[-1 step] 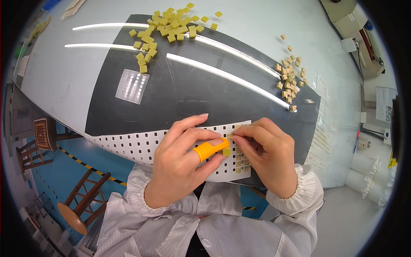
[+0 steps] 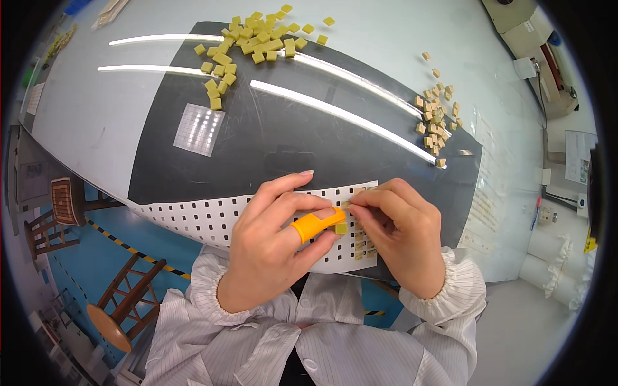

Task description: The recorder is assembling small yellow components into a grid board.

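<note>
My left hand (image 2: 267, 248) wears an orange finger sleeve (image 2: 314, 226) on one finger. Between that finger and the thumb it pinches a small yellow-green block (image 2: 341, 229), held over a white sheet (image 2: 187, 222) with rows of dark square holes. Close beside it, my right hand (image 2: 409, 235) bends over the sheet's right end, thumb and index finger pinched together. What sits in that pinch, if anything, is hidden. Several small beige pieces (image 2: 360, 246) lie in columns on the sheet's right end, partly behind the right hand's fingers.
A black mat (image 2: 212, 170) covers the table's middle. Yellow-green blocks (image 2: 261, 38) lie heaped at its far left, tan blocks (image 2: 432, 125) at its far right. A clear gridded square (image 2: 198, 130) lies on the mat. Wooden stools (image 2: 125, 302) stand on the floor at left.
</note>
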Available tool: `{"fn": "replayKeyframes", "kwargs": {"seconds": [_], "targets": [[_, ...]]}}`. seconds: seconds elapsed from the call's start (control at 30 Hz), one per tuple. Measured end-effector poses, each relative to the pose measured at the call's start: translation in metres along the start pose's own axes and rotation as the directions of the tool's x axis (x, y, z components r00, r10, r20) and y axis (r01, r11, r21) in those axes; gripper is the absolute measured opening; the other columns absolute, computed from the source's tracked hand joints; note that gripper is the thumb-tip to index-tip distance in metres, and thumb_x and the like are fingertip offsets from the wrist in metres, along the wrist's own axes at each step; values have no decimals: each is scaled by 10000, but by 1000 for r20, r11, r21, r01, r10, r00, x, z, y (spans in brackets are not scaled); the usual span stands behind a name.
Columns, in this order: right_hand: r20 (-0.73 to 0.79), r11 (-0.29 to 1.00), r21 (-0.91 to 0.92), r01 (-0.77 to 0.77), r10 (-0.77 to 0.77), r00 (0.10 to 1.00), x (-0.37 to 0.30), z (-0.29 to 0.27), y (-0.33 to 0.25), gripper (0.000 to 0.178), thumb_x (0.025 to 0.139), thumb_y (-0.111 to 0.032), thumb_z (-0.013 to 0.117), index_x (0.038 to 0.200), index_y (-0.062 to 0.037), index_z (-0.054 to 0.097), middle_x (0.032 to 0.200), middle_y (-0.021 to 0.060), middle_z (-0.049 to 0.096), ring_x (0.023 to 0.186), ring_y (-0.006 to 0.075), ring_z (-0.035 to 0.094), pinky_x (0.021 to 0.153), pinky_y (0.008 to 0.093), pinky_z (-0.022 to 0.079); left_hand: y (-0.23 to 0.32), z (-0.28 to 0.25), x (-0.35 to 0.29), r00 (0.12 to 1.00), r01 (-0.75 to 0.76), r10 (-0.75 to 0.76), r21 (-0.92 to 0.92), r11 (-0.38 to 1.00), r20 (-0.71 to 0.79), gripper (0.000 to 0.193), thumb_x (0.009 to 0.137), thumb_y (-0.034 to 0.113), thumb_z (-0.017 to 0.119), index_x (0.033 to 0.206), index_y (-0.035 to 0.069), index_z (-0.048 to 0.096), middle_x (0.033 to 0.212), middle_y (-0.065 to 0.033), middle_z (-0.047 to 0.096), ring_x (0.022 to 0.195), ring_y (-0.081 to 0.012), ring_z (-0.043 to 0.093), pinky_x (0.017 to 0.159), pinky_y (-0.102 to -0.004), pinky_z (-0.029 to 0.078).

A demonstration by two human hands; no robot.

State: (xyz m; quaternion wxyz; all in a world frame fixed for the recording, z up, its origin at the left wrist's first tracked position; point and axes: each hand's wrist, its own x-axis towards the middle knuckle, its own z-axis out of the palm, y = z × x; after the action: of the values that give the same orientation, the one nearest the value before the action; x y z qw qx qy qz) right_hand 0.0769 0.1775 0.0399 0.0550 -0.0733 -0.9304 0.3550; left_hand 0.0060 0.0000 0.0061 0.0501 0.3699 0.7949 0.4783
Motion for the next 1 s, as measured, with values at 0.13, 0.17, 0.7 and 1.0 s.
{"fn": "replayKeyframes", "kwargs": {"seconds": [0.13,0.17,0.7,1.0], "targets": [[-35,999,-40,32,-33,999,-3,2,-1,135,781,-37,759,875,-3,668,802,87,617,633,223,641,557,305,515,-1,0,0,1000,-11,11,1,1000,-2,256,637,18,821,875,44,733,990,-45,695,1151,-316,588,879,-399,514],[-32,999,-41,18,-19,999,-3,2,-1,135,783,-35,757,876,-2,664,801,87,617,637,224,643,559,304,515,-1,0,0,1000,-7,7,-3,1000,0,253,638,19,820,875,45,735,989,-44,696,1151,-316,589,878,-399,514],[-3,995,37,-89,89,996,0,-1,-5,135,782,15,768,872,-7,670,789,37,610,595,76,557,534,204,456,-1,0,0,1000,7,-7,-8,1000,11,244,642,27,817,875,45,745,980,-40,697,1158,-312,583,884,-400,510],[74,987,97,-126,119,990,3,-5,-6,114,820,-33,742,863,16,649,778,81,636,590,159,650,542,258,519,0,-1,1,1000,-1,1,-3,1000,8,245,643,28,817,877,46,746,979,-42,698,1155,-313,586,886,-401,510]]}}
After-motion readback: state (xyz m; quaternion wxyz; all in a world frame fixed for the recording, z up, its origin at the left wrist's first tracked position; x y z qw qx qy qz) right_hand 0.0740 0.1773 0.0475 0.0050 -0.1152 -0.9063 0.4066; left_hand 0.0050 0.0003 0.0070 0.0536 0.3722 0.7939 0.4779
